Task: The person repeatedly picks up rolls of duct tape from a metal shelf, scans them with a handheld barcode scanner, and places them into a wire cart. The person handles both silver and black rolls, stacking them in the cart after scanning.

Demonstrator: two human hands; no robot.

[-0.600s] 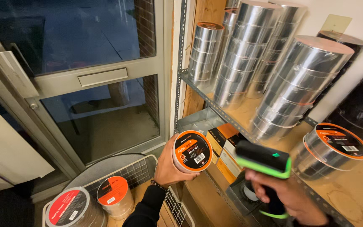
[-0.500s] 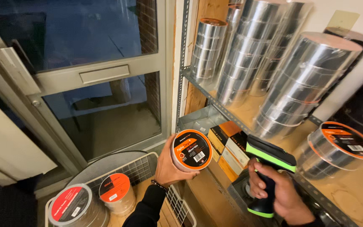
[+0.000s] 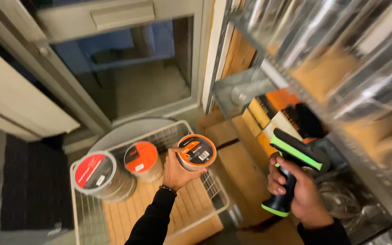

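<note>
In the wire basket (image 3: 85, 213), two shrink-wrapped stacks of silver tape rolls stand side by side: one with a red label (image 3: 97, 174), then one with an orange label (image 3: 142, 159). Just right of them, the left hand (image 3: 178, 171) wraps its fingers around a third roll stack of silver tape (image 3: 197, 152), holding it above the basket's right part, orange label tilted up. Further right, beside the metal shelf (image 3: 364, 159), the right hand (image 3: 298, 190) is closed around the grip of a black-and-green barcode scanner (image 3: 296, 165).
</note>
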